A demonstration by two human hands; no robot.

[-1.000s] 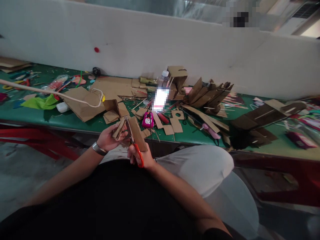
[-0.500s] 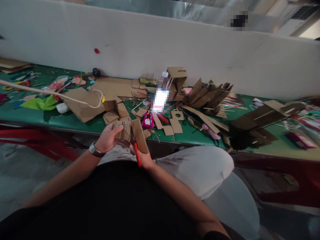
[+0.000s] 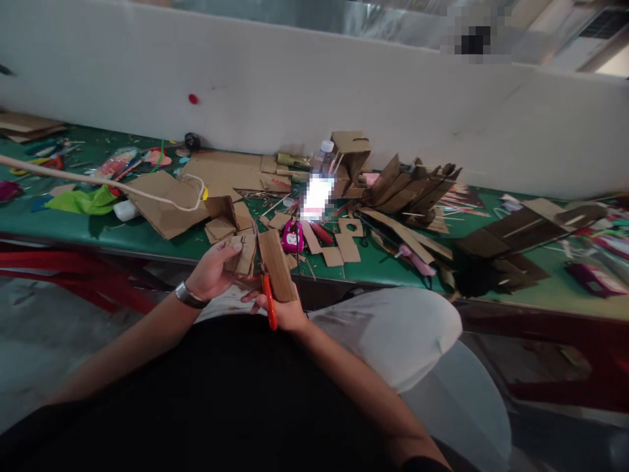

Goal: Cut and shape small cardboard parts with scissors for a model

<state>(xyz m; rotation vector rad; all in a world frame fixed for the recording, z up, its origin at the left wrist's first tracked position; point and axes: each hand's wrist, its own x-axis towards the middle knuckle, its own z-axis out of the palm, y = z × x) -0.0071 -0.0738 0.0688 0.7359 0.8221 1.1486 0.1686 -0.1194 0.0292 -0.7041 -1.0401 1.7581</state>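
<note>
My left hand (image 3: 210, 274) pinches a small piece of cardboard (image 3: 244, 257) with dark pen marks, thumb on top. In my right hand (image 3: 291, 316) is a pair of scissors (image 3: 270, 303) with red-orange handles, blades pointing up and away beside that piece. A cardboard strip (image 3: 276, 265) stands just right of the blades and covers part of the right hand; whether it is joined to the left piece I cannot tell. Both hands are above my lap at the table's near edge.
The green table (image 3: 324, 272) carries cardboard scraps, a magenta box-like item (image 3: 293, 237), a glowing phone (image 3: 317, 196) and a bottle (image 3: 326, 157). A pale cord (image 3: 98, 177) crosses at left. Folded cardboard pieces (image 3: 413, 187) stand at right, before a white partition (image 3: 314, 85).
The cardboard strip has turned and shifted slightly beside the scissors. The right hand's fingers have spread a little more around the handles. The left hand keeps its piece almost in place.
</note>
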